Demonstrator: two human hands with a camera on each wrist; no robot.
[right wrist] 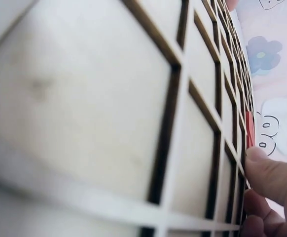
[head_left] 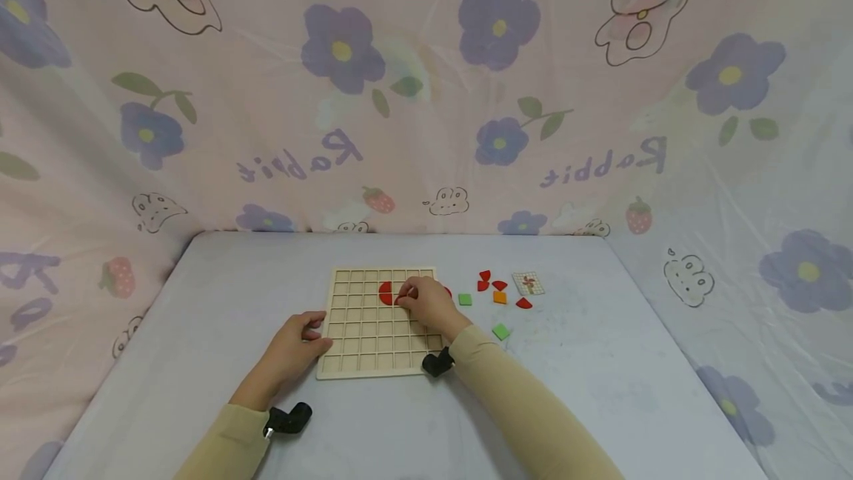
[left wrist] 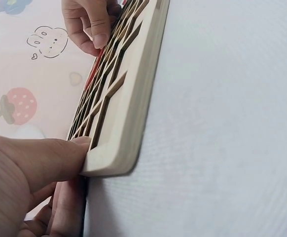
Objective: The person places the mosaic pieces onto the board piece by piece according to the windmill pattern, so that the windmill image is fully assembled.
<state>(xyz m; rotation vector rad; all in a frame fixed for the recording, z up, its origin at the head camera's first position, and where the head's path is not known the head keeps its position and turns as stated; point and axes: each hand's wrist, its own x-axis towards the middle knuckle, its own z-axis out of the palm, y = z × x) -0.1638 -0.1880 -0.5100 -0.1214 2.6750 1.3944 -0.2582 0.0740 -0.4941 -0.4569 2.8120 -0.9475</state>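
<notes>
Patterned cloth [head_left: 426, 102] around the back and sides: runs out of view at the top. Within it, a pale table [head_left: 373, 435]: disappears below the head view at the near side. Two beige sleeves [head_left: 533, 421], both cut off at the bottom. Flat on the table, a gridded wooden board [head_left: 360, 361]: shows plainly at left, lies partly hidden at right under hand and sleeve, blurs up close in the right wrist view. Right hand [head_left: 429, 304] over the board: pinches a red piece [head_left: 399, 301], mostly covered by fingertips; cannot tell whether seated in a cell. Left hand [head_left: 293, 343] at the board's left edge: rests thumb on rim, fingers loosely bent alongside, partly hidden behind the thumb in the left wrist view. Right of the board, a printed card [head_left: 528, 284], too small to read. On the grid, a red shape [head_left: 386, 292] just beside the right fingertips. Near the card, an orange square [head_left: 500, 298], two green squares [head_left: 465, 299], four red wedges [head_left: 524, 303]. Behind the right hand, a red sliver [head_left: 449, 291]: cannot tell if on the board.
</notes>
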